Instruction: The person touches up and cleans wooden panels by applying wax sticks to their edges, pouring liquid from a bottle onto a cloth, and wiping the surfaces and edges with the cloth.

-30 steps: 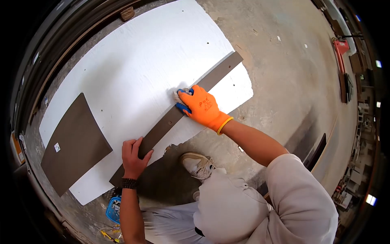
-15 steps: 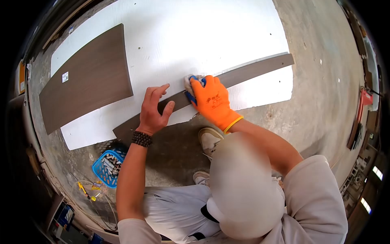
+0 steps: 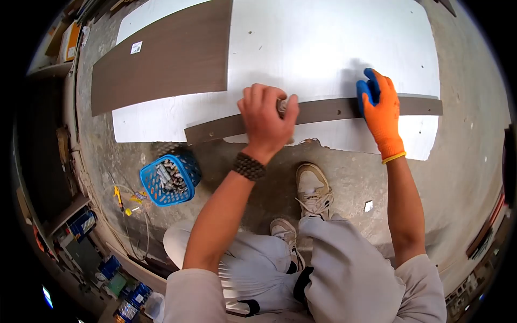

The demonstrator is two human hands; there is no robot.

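Person crouched on concrete floor (image 3: 344,188); long dark strip (image 3: 323,112) lies across a white board (image 3: 323,48) on the floor. Bare left hand (image 3: 266,116), grip clamped on a pale cloth (image 3: 281,105), presses on strip's middle. Right hand (image 3: 381,110) in orange glove, fingers apart & flat, rests on strip further right; blue basket (image 3: 168,180) sits nr left knee.

a bare, stained concrete floor (image 3: 463,161) carries everything. flat on it lies a large white board (image 3: 323,43). on the board rest a wide brown panel (image 3: 161,59) at the left and a long narrow brown strip (image 3: 323,112) along the near edge. a blue basket (image 3: 168,180) stands on the floor beside the board's corner.
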